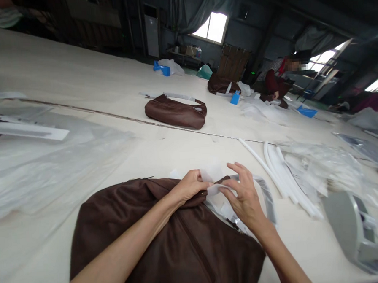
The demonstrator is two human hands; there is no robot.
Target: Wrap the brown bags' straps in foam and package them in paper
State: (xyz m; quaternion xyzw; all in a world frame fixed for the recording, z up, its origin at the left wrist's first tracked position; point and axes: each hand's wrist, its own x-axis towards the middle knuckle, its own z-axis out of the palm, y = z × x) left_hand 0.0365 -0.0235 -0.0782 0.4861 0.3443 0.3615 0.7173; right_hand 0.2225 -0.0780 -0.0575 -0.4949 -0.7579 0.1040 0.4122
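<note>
A large dark brown handbag [127, 242] lies on the table close in front of me, a zip running down its face. My left hand [193, 187] is closed on the bag's upper edge, where the strap joins it. Thumb and forefinger of my right hand [245, 195] pinch a thin white wrapping sheet [218, 189] beside that joint, its other fingers raised. Behind the right hand, the strap curves round in a clear plastic wrap [268, 200]. The fingertips of the left hand are partly hidden by the sheet and the bag.
Right of the bag lie white foam tubes [286, 178], clear plastic bags [332, 167] and a grey tape dispenser [352, 230]. Plastic sheeting [66, 152] covers the left side. Another brown handbag [175, 112] lies beyond the table seam. A person [274, 80] works at the far right.
</note>
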